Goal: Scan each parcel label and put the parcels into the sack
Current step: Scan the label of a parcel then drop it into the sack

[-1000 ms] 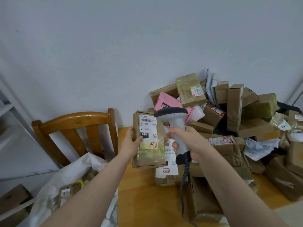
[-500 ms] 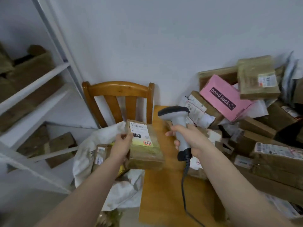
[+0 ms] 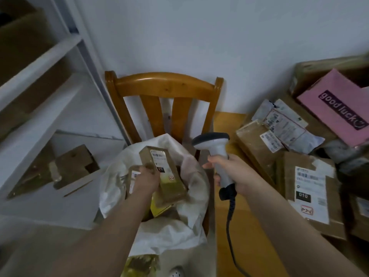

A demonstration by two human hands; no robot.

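Note:
My left hand (image 3: 145,179) grips a small brown parcel (image 3: 166,176) with a white label, holding it over the open mouth of the white sack (image 3: 191,188). Other parcels lie inside the sack, partly hidden by my arm. My right hand (image 3: 231,172) holds a grey barcode scanner (image 3: 215,148) by its handle, just right of the sack above the table's left edge; its coiled cable hangs down. A heap of brown parcels (image 3: 311,188) with labels lies on the wooden table (image 3: 239,226) at the right.
A wooden chair (image 3: 163,86) stands behind the sack against the white wall. A pink "good luck" box (image 3: 337,110) tops the heap at far right. White shelving (image 3: 40,62) with cardboard boxes (image 3: 73,164) fills the left side.
The view swung left and down. My left hand carried the parcel from in front of the scanner leftward and down over the sack mouth. My right hand still holds the scanner.

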